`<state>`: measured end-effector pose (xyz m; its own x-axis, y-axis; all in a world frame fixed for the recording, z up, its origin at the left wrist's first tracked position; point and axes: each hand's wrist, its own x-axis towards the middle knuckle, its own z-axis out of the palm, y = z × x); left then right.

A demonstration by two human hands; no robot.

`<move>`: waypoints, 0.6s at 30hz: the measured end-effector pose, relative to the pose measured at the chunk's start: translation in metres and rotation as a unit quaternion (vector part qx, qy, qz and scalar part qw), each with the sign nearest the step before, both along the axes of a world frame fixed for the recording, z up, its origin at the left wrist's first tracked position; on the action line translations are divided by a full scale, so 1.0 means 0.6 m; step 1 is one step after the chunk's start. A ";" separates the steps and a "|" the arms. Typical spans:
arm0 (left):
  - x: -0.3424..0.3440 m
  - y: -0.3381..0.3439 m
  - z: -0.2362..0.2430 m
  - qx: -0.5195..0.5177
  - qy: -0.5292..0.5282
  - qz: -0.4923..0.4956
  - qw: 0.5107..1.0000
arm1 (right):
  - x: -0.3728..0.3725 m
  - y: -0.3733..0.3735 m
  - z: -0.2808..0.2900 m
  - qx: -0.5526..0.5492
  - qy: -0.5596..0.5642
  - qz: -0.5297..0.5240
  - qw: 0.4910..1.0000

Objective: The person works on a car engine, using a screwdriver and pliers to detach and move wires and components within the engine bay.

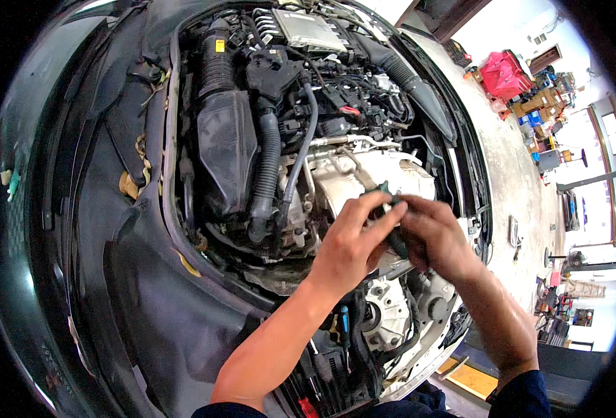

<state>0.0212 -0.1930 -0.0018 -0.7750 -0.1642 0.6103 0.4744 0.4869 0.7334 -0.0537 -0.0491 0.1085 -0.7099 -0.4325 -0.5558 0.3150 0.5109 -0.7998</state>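
Observation:
Over the open engine bay, my left hand [350,233] and my right hand [437,237] meet at the fingertips. Both are closed around a small dark part [396,244], mostly hidden by the fingers; its kind cannot be made out. Just beneath them lies a pale metal heat shield [346,184]. The engine [350,97], with black wiring and hoses, stretches beyond the hands. To their left runs a black corrugated hose [269,157] beside a black plastic air duct [224,139].
A dark cover [182,334] drapes the bodywork at the left. Near my left forearm are a round pale metal housing [384,313] and a blue-handled tool [345,324]. Along the bay's right side lies a black tapered duct [423,101]. Boxes [541,104] stand on the workshop floor at right.

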 end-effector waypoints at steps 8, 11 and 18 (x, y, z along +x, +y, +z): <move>0.013 -0.005 -0.006 0.124 0.157 0.096 0.975 | -0.186 -0.080 -0.006 0.199 0.468 0.238 0.828; 0.014 -0.003 -0.011 0.126 0.150 0.012 0.980 | -0.271 -0.169 -0.081 0.193 0.607 0.447 0.629; 0.013 -0.009 -0.019 0.134 0.133 0.018 0.982 | -0.327 -0.250 -0.122 0.271 0.451 0.597 0.606</move>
<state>0.0292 -0.1985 -0.0132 -0.5851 -0.3709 0.7211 0.6529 0.3120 0.6902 -0.2497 -0.1990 0.0356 -0.1924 -0.8642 -0.4649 -0.9778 0.2089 0.0163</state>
